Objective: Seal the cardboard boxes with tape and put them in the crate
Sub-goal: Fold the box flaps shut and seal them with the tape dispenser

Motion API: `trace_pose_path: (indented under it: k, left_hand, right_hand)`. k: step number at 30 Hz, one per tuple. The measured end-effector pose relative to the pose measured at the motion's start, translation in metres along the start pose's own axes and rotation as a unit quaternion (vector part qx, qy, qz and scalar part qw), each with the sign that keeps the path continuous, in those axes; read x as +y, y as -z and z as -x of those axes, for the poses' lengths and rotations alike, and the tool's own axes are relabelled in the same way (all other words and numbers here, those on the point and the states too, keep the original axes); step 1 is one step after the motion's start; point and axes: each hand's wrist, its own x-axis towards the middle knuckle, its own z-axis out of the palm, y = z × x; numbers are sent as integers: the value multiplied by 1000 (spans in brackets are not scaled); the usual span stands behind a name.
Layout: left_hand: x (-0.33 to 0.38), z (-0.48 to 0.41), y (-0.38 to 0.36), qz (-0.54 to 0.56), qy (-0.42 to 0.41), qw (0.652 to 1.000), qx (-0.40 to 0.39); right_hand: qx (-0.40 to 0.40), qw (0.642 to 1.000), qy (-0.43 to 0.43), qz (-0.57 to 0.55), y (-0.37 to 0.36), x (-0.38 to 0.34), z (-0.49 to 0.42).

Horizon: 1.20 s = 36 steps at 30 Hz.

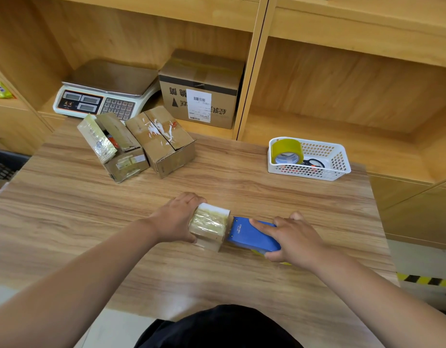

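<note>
Fingers (189, 198) of the left hand (178, 219) are curled over the far edge of the small box (211, 226), with the thumb tucked on the near side. The box is gripped firmly, low in the centre of the frame, down on the table (216, 280). On the right hand (294, 241) the forefinger is laid straight along the top of the blue tape dispenser (252, 234) and the rest is wrapped round its body. The toothed edge is set against the box's right face.

Now the danger. The box looks small and light, so a hard sideways pull could drag or tip it out of that grip. Wrinkled tape is already seen across its top, and a fresh strip laid over those creases may not be held down flat. The teeth are close to the left thumb, so a slip could end in a nick.

Further out, above and left of centre, an open box (116, 149) and a closed box (164, 144) are waiting. A dark slatted shape (1, 167) at the left edge may be the crate, but that cannot be told.
</note>
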Motion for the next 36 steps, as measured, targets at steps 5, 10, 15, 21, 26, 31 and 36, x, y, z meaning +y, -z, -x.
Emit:
trace_pose_path:
  k: [5, 10, 15, 21, 26, 31, 36]
  left_hand:
    - [16, 0, 7, -129, -11, 992, -10]
    - [48, -10, -2, -226, -68, 972, -5]
    - [54, -17, -10, -255, -80, 963, 39]
    - [36, -10, -1, -121, -44, 990, 54]
    - [14, 0, 0, 59, -6, 997, 47]
    - [-12, 10, -22, 202, 39, 979, 12]
    - [-27, 20, -34, 253, 64, 965, 4]
  right_hand:
    - [15, 1000, 7, 0, 0, -4, -1]
    - [24, 1000, 1, 3, -2, -6, 0]
    - [32, 999, -7, 1, 0, -5, 2]
    - [50, 998, -10, -30, 14, -4, 8]
    - [74, 996, -14, -46, 29, -13, 8]
    - [49, 998, 9, -45, 35, -34, -2]
    - [48, 998, 25, -23, 42, -55, -14]
